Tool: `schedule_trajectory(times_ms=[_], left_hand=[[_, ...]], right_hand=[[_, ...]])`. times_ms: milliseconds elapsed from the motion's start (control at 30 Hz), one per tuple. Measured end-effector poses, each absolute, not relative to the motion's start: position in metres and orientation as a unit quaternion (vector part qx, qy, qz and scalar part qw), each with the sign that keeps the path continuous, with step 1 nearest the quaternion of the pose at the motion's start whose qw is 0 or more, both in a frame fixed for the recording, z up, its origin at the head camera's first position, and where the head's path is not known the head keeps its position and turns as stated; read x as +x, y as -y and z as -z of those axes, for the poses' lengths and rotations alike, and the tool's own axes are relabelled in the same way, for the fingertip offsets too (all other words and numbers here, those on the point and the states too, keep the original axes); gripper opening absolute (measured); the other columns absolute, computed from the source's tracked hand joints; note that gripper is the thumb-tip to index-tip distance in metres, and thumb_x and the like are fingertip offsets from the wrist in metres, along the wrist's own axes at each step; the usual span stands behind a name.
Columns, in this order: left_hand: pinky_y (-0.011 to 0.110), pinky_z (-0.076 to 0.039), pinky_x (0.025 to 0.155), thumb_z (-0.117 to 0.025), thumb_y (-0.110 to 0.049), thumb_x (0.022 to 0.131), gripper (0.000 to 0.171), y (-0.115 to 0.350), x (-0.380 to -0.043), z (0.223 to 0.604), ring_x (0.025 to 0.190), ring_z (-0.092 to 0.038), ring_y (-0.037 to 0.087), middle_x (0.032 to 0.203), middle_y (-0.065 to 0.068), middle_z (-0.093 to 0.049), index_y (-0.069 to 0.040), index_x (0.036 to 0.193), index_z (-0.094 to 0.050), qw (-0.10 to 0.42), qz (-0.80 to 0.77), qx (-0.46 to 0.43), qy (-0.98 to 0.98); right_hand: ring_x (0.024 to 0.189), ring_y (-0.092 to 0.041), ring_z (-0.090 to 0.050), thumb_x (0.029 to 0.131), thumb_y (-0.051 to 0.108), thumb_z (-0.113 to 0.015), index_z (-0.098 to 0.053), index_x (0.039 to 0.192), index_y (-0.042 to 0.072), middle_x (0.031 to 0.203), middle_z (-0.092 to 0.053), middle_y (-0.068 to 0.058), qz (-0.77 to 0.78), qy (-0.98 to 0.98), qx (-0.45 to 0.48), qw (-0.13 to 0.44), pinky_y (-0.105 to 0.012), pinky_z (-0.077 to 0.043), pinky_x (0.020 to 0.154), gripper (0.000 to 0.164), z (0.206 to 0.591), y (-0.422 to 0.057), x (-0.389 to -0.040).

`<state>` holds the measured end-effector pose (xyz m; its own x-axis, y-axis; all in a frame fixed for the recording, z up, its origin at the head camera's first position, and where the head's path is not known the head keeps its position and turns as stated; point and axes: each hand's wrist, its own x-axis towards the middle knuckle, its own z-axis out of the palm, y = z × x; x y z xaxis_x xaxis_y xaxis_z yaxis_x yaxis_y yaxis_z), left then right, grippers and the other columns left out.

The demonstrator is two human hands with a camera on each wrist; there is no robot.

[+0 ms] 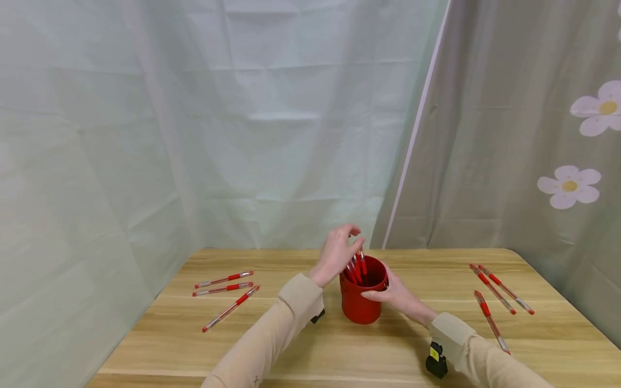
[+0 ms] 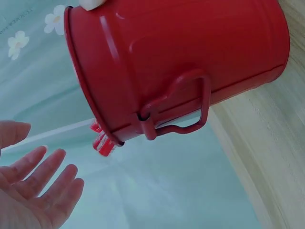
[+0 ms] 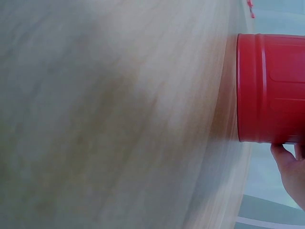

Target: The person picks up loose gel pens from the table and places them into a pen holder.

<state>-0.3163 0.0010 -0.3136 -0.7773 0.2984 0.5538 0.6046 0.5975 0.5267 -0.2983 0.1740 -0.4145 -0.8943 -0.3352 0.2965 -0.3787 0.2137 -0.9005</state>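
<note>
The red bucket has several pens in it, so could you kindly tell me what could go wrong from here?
The left hand is close to the pens sticking up in the red bucket, so it might catch one. Only the right hand grips the bucket; a bump could tilt it if that hold slackens. The right sleeve lies near a loose pen on the table and may set it rolling.

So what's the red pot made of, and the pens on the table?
The red pot looks like smooth, satiny painted metal, judging by its pressed ridges and looped handle. The pens seem shiny plastic: red lines show through clear barrels.
</note>
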Motion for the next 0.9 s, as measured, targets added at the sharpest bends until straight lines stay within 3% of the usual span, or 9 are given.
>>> schedule_trajectory(times_ms=[400, 667, 900], left_hand=[[0.028, -0.046, 0.075, -0.061, -0.017, 0.088, 0.021, 0.014, -0.309, 0.309, 0.091, -0.055, 0.019, 0.101, 0.010, -0.059, -0.004, 0.104, -0.058, 0.223, 0.370, -0.268, 0.861], [0.028, -0.045, 0.075, -0.061, -0.016, 0.088, 0.019, 0.026, -0.306, 0.307, 0.090, -0.054, 0.018, 0.098, 0.006, -0.059, -0.004, 0.102, -0.058, 0.234, 0.369, -0.264, 0.860], [0.030, -0.045, 0.076, -0.062, -0.014, 0.087, 0.018, 0.038, -0.306, 0.307, 0.091, -0.055, 0.019, 0.098, 0.007, -0.059, -0.003, 0.100, -0.059, 0.258, 0.353, -0.265, 0.859]], right_hand=[[0.114, -0.031, -0.041, 0.076, 0.010, -0.073, -0.030, 0.134, -0.001, 0.126, -0.044, -0.017, -0.584, 0.775, 0.241, 0.004, -0.045, -0.035, 0.090, 0.074, 0.394, -0.169, -0.281], [0.114, -0.026, -0.042, 0.075, 0.014, -0.075, -0.034, 0.134, 0.009, 0.126, -0.046, -0.009, -0.587, 0.774, 0.237, 0.019, -0.043, -0.035, 0.091, 0.073, 0.416, -0.174, -0.299], [0.114, -0.028, -0.041, 0.075, 0.014, -0.075, -0.032, 0.135, 0.006, 0.126, -0.046, -0.012, -0.591, 0.772, 0.233, 0.014, -0.045, -0.034, 0.092, 0.074, 0.408, -0.172, -0.292]])
